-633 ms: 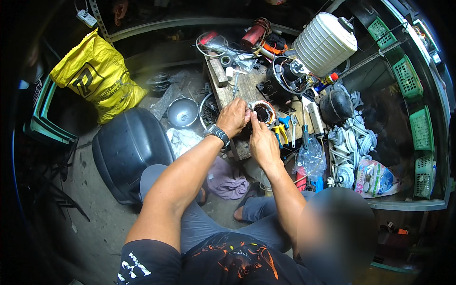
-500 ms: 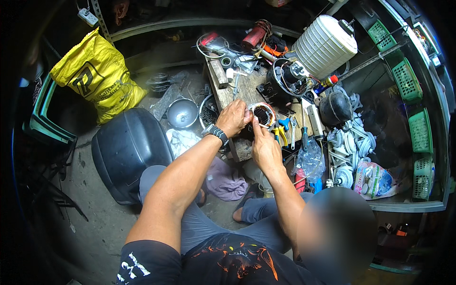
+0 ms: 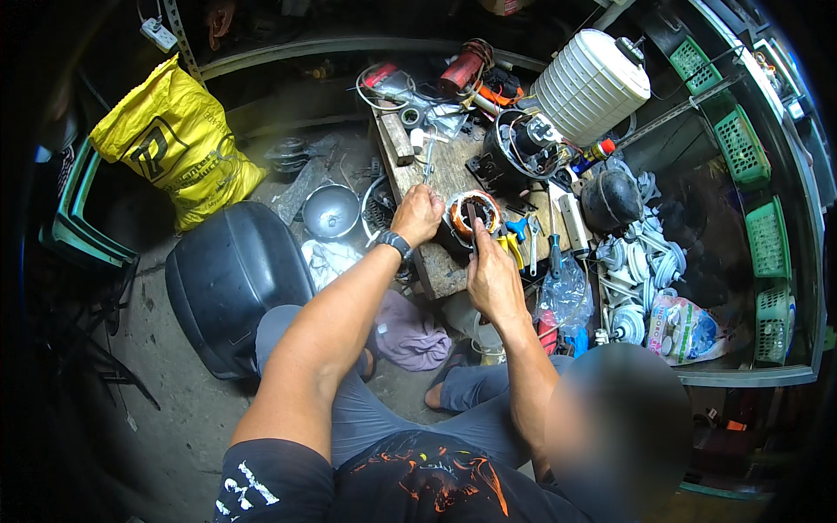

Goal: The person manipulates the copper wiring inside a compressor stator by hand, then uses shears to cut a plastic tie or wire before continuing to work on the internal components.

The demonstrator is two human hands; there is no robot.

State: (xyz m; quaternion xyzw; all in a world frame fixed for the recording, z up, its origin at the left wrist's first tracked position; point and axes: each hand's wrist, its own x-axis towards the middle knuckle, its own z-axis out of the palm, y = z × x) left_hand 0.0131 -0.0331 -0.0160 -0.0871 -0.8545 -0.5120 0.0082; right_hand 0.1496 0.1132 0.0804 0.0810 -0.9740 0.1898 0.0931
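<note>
On the wooden bench (image 3: pixel 446 272) stands a motor stator (image 3: pixel 462 237), a ring with orange-brown windings, white binding and a dark bore. My right hand (image 3: pixel 495 283) is at its near right side, closed on a slim dark strip (image 3: pixel 472 214) that reaches over the bore; the strip's exact kind is unclear. Just left of the ring, and apart from it, is my left hand (image 3: pixel 418 215) with its fingers curled together. Whatever they pinch is too small to make out. Beyond that hand lies a slim metal tool (image 3: pixel 429 161).
Right of the stator lie a wrench (image 3: pixel 534 244), yellow-handled pliers (image 3: pixel 515 250) and a blue-handled screwdriver (image 3: pixel 554 253). A wired motor housing (image 3: pixel 514 144) stands behind, near a ribbed white tank (image 3: pixel 588 87). Pale fan-like parts (image 3: pixel 632 270) pile up at right. A black case (image 3: pixel 240 288) sits left.
My left hand has drawn back left from the stator's rim. My right hand has moved slightly down and right, and the dark strip now shows across the bore.
</note>
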